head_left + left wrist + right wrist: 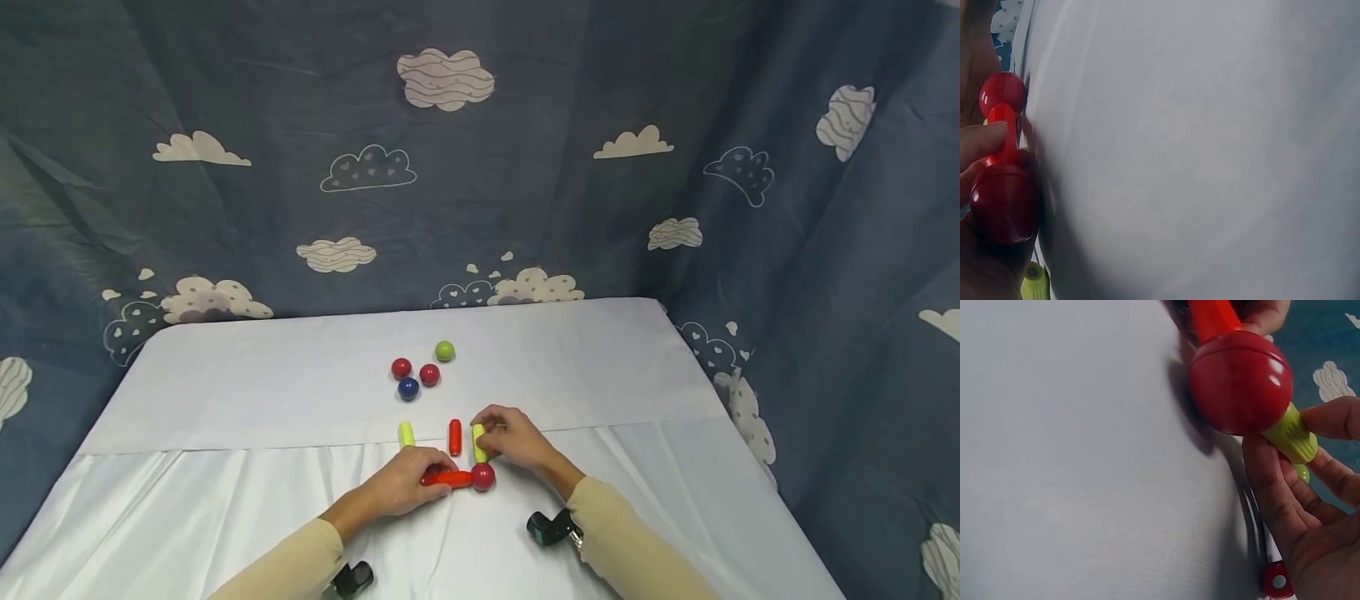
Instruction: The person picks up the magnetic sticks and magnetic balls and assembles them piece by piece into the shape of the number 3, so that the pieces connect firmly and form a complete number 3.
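Note:
My left hand grips a red stick lying sideways, its right end against a red ball. In the left wrist view a second red ball is at the stick's other end, within that hand. Thumb and fingers of my right hand pinch a yellow-green stick that points away from the first ball. The right wrist view shows this stick meeting the ball. Beyond my left hand another yellow-green stick shows, its near end hidden.
A loose red stick lies between the two yellow-green ones. Farther back on the white cloth are a blue ball, a green ball and two red balls, one left, one right. Behind hangs a dark cloud-patterned curtain.

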Demonstrator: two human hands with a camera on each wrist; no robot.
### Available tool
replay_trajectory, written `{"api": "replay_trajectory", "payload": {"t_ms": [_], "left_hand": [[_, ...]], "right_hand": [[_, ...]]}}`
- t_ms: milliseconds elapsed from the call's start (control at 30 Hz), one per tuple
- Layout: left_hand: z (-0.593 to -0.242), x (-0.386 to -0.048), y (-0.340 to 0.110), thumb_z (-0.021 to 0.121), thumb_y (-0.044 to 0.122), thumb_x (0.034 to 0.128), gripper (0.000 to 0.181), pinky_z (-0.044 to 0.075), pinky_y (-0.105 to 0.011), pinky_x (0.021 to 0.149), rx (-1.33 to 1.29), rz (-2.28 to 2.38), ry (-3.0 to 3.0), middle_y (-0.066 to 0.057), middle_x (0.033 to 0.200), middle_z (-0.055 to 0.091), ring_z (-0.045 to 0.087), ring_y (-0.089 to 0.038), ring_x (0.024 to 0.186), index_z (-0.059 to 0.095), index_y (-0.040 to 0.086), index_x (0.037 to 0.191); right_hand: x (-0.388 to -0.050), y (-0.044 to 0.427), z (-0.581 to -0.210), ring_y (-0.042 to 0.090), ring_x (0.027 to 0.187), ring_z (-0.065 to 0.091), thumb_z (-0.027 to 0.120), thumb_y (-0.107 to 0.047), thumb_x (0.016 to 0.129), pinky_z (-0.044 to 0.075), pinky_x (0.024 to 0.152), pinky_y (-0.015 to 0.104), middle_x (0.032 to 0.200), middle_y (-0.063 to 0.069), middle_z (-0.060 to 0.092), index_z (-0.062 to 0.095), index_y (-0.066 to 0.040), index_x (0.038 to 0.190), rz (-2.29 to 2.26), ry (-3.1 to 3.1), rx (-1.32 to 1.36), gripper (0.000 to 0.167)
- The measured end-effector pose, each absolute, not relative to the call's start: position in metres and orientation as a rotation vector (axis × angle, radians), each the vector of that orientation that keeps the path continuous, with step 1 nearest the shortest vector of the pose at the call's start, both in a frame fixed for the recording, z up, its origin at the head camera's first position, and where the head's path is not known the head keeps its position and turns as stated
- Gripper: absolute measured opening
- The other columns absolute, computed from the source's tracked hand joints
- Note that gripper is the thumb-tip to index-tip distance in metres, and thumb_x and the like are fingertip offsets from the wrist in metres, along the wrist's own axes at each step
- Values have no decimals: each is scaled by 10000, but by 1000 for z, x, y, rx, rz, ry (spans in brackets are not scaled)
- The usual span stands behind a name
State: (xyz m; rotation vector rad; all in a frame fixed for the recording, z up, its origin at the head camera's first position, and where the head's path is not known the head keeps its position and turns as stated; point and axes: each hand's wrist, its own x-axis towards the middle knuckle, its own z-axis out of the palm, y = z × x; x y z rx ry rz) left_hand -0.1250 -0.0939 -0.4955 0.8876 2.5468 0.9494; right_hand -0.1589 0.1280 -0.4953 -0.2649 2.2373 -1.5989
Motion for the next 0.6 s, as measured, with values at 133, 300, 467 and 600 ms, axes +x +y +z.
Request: {"api": "replay_trajectory", "payload": {"t_ms": [133, 300, 467, 600], "left_hand": [[-495, -125, -94, 724, 167, 852, 204, 457, -278, 762, 878, 942, 2550, 74, 908, 631, 514, -66, 808, 676, 104, 1040], [-493, -126, -97, 723, 157, 852, 187, 451, -269, 747, 916, 963, 2535, 83, 882, 620, 509, -61, 790, 676, 101, 1023], [-493, -126, -99, 735, 141, 836, 169, 447, -258, 729, 928, 978, 2527, 99, 852, 611, 503, -46, 768, 679, 106, 992], [-495, -129, -95, 735, 153, 839, 182, 449, -250, 753, 924, 969, 2515, 104, 871, 617, 502, -39, 785, 684, 108, 1008]], "right_hand": [[-158, 129, -495, 166, 693, 625, 608, -11, 838, 537, 688, 326, 922, 105, 568, 593, 48, 1124, -1585, 2243, -259, 292], [-159, 125, -493, 165, 693, 628, 619, -9, 827, 534, 684, 317, 927, 107, 583, 593, 52, 1121, -1571, 2258, -272, 302], [-159, 126, -494, 162, 713, 641, 625, -18, 846, 543, 690, 317, 955, 121, 588, 592, 65, 1128, -1584, 2263, -303, 296], [-162, 134, -491, 174, 735, 645, 631, -23, 859, 550, 693, 334, 961, 118, 593, 588, 66, 1135, -1583, 2294, -321, 293]]}}
